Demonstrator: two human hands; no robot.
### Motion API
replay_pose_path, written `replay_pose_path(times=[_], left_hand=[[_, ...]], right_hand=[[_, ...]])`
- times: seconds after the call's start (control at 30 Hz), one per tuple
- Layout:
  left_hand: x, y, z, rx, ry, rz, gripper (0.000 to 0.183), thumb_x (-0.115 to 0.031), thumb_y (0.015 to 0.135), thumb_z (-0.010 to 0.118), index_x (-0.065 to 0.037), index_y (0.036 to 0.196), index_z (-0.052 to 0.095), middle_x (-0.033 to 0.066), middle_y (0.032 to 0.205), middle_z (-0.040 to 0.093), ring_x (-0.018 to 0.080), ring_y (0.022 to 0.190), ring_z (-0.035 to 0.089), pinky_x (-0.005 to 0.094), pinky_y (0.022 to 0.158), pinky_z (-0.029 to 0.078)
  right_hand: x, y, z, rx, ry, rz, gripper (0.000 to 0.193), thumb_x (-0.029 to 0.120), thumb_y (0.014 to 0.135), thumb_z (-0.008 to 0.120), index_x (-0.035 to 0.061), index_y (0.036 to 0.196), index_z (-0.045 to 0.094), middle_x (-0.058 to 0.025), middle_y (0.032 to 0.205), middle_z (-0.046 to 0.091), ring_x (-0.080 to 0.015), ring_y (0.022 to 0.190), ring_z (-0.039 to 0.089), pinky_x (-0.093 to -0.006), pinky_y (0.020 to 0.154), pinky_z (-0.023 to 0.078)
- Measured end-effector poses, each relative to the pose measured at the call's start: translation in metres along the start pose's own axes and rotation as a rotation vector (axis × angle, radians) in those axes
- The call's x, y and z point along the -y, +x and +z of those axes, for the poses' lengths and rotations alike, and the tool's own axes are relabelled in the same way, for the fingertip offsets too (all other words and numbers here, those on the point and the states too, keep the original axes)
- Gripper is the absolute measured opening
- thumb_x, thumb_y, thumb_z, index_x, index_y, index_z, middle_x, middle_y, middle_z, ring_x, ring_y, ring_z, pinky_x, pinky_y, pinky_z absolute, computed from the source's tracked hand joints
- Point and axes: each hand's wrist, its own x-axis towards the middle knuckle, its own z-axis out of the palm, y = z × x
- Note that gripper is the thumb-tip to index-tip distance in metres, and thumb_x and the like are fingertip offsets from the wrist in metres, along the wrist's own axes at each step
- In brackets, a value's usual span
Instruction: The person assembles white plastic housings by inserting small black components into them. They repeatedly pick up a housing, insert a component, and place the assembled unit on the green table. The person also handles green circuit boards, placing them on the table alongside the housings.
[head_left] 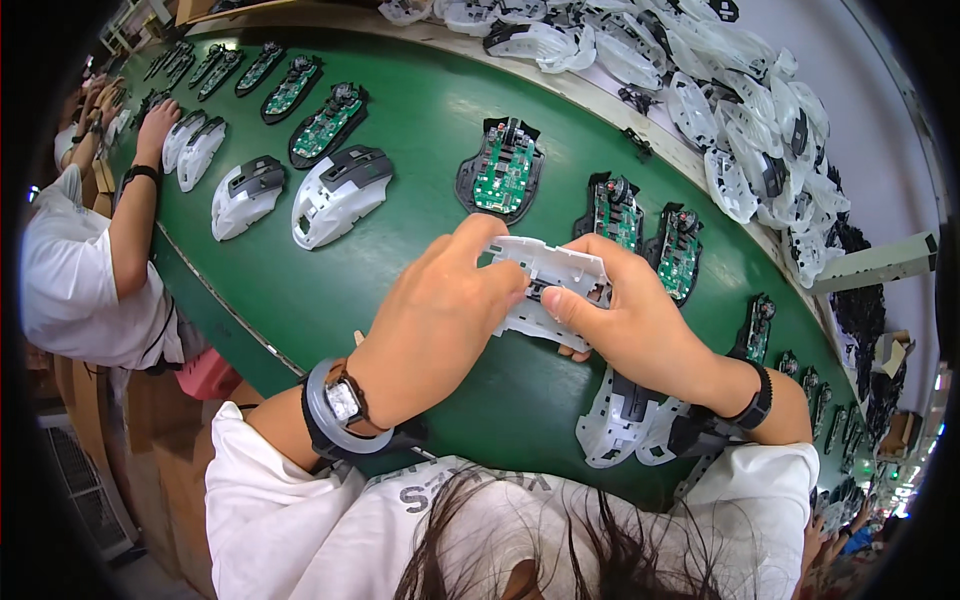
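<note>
Between both hands I hold a white plastic mouse shell [545, 262], its hollow, ribbed inner side showing, with a dark part in its middle. My left hand [445, 295] grips the shell's left side, fingers bent around its edge. On the other side my right hand [625, 310] is closed on it, the thumb pressed on the inside near the dark part. Just beyond the hands lies a mouse base with a green circuit board [505, 172]. Two more such bases, one with a board [680, 255], lie close to my right hand.
The green table [430, 130] carries rows of mouse bases and white-and-grey shells [340, 195] at left. More shells [620, 415] lie by my right forearm. A heap of white shells [750, 130] fills the ledge behind. A co-worker's arm [130, 220] reaches in at left.
</note>
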Motion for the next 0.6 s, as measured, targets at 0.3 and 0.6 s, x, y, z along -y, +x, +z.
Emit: replay_pose_path(times=[0.3,0.6], left_hand=[[0.017,0.006,-0.004,0.517,-0.851,-0.488,0.018,-0.014,0.090,0.060,0.000,0.101,0.062,0.0152,0.112,0.058,0.0252,0.079,0.066,0.0334,0.064,0.055],[-0.010,-0.034,-0.012,0.627,-0.709,-0.478,0.046,-0.027,0.096,0.049,-0.001,0.134,0.043,0.0193,0.127,0.053,0.0332,0.101,0.063,0.0359,0.080,0.053]], right_hand=[[0.029,-0.024,-0.028,0.086,-0.129,-0.101,0.049,0.035,0.088,0.065,-0.0047,0.109,0.047,-0.0092,0.080,0.057,-0.0143,0.062,0.057,-0.0275,0.056,0.048],[-0.010,-0.019,-0.031,0.053,-0.585,0.128,0.051,0.046,0.089,0.059,-0.0033,0.076,0.059,-0.0075,0.054,0.051,-0.0164,0.047,0.047,-0.0346,0.047,0.040]])
